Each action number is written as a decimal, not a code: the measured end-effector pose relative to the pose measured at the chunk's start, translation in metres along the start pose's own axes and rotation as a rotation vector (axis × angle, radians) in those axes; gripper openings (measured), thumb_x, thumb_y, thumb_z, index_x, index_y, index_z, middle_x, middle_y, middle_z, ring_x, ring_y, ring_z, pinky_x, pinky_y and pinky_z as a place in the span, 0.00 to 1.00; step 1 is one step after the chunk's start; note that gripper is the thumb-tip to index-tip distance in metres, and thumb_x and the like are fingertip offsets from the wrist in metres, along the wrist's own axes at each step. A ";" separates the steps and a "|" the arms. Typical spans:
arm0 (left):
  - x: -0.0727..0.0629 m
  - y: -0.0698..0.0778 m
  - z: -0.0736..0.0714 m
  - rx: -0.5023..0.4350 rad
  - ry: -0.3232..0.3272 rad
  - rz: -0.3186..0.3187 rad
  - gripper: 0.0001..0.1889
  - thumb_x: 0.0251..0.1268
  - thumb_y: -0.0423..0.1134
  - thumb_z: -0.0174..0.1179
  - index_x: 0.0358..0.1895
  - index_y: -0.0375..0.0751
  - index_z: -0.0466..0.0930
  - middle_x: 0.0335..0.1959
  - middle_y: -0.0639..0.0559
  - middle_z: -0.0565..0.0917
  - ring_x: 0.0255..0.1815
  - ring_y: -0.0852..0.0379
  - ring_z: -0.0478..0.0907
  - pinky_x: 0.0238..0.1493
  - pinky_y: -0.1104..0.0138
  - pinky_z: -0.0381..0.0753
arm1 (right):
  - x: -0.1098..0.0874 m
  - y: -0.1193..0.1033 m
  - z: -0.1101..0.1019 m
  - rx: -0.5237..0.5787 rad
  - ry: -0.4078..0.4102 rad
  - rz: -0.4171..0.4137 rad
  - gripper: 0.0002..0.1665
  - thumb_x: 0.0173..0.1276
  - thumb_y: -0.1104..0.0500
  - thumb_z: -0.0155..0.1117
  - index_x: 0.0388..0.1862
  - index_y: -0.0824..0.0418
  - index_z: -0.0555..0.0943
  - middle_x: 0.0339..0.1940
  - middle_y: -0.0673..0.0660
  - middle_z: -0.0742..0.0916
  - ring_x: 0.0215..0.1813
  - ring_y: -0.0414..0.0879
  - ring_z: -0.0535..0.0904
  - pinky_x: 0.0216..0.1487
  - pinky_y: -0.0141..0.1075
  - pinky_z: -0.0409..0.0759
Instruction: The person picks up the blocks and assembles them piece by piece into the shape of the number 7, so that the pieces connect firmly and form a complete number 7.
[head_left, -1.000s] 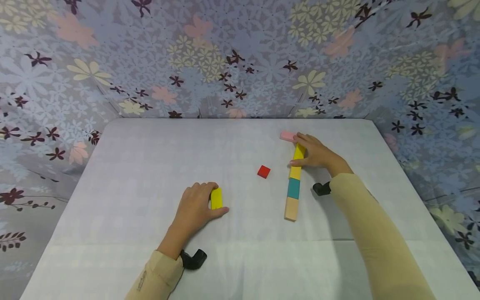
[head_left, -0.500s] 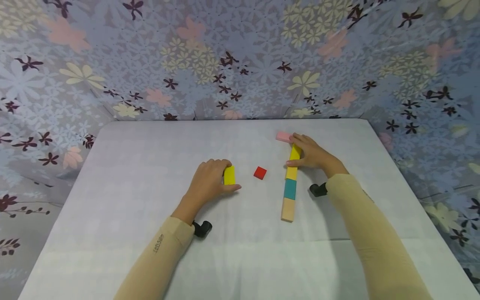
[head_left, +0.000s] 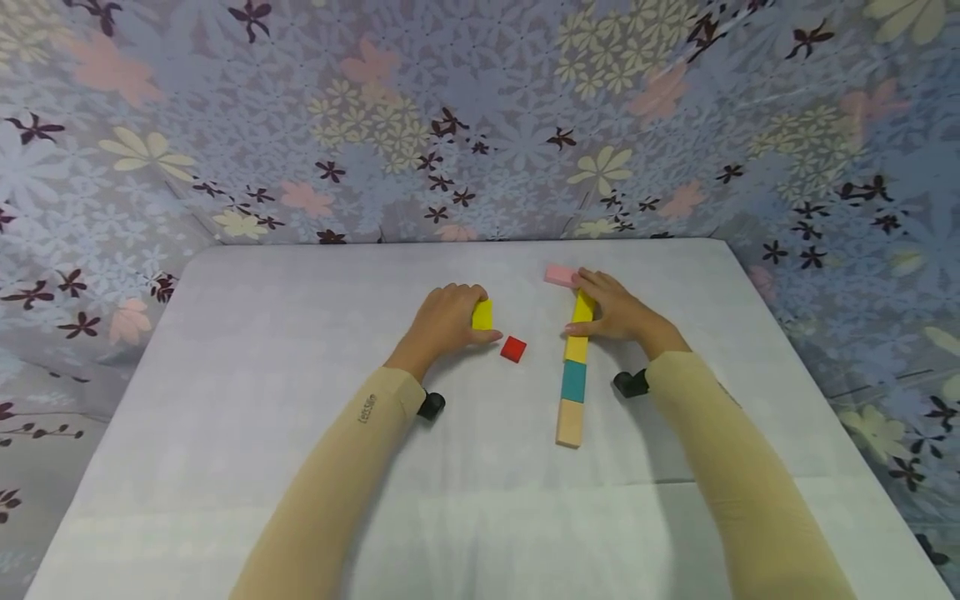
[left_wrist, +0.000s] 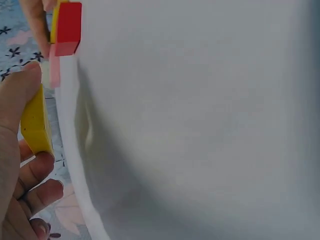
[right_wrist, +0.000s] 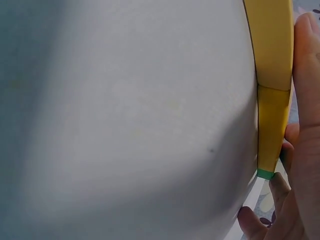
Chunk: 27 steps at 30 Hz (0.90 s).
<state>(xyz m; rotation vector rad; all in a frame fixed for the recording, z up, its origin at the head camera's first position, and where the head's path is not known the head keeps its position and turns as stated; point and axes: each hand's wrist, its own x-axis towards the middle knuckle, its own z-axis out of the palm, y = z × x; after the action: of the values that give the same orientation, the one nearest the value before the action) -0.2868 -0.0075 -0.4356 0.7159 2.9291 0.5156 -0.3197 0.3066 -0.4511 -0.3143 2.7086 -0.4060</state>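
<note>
My left hand pinches a yellow block between thumb and fingers. The left wrist view shows the thumb at one end of this block and a fingertip at the other. Just right of the left thumb lies a red block. At the far end of a row of blocks, my right hand grips a yellow block with its thumb on the near left side. Closer in that row come a paler yellow block, a teal block and a plain wooden block.
A pink block lies crosswise at the row's far end, beside the right fingertips. In the right wrist view a green piece shows past the yellow block. White cloth covers the table; a floral curtain hangs behind it.
My left hand has carried its yellow block away from me and to the right, close to the red block. My right hand stays at the row's far end.
</note>
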 end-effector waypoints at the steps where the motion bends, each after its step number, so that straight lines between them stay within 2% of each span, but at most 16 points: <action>1: 0.005 0.001 0.000 0.001 -0.005 0.004 0.33 0.57 0.63 0.67 0.59 0.46 0.75 0.45 0.52 0.82 0.43 0.52 0.72 0.49 0.60 0.71 | 0.000 0.000 0.000 -0.001 0.002 0.000 0.69 0.53 0.24 0.67 0.83 0.49 0.45 0.84 0.55 0.45 0.83 0.62 0.36 0.76 0.65 0.43; 7: 0.029 0.005 0.003 0.011 -0.026 0.019 0.33 0.59 0.62 0.65 0.62 0.46 0.75 0.53 0.51 0.82 0.48 0.52 0.72 0.55 0.59 0.70 | 0.000 0.001 0.001 -0.003 0.007 0.008 0.69 0.52 0.23 0.66 0.83 0.48 0.45 0.84 0.54 0.45 0.83 0.61 0.36 0.76 0.66 0.44; 15: 0.056 0.012 0.016 0.055 -0.070 0.020 0.34 0.62 0.62 0.62 0.66 0.46 0.72 0.57 0.51 0.80 0.51 0.52 0.71 0.60 0.58 0.70 | -0.001 0.000 0.001 -0.012 0.011 0.011 0.68 0.53 0.24 0.66 0.83 0.47 0.45 0.84 0.53 0.46 0.83 0.61 0.36 0.75 0.66 0.44; 21: 0.066 0.019 0.022 0.111 -0.078 0.029 0.34 0.66 0.59 0.60 0.71 0.49 0.68 0.63 0.49 0.77 0.56 0.50 0.74 0.62 0.55 0.72 | -0.003 -0.002 0.001 -0.003 0.015 -0.016 0.66 0.54 0.25 0.66 0.83 0.47 0.46 0.85 0.52 0.46 0.84 0.59 0.37 0.76 0.66 0.45; 27: 0.077 0.024 0.025 0.084 -0.042 -0.006 0.32 0.67 0.54 0.62 0.71 0.48 0.66 0.64 0.49 0.77 0.57 0.50 0.74 0.65 0.56 0.72 | -0.006 -0.004 -0.001 -0.009 0.010 -0.014 0.66 0.55 0.25 0.66 0.83 0.47 0.45 0.84 0.52 0.46 0.83 0.59 0.38 0.76 0.65 0.46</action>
<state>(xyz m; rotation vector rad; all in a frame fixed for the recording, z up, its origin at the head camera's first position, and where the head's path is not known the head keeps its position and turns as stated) -0.3408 0.0557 -0.4508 0.7172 2.9282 0.3748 -0.3145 0.3048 -0.4471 -0.3344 2.7204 -0.4002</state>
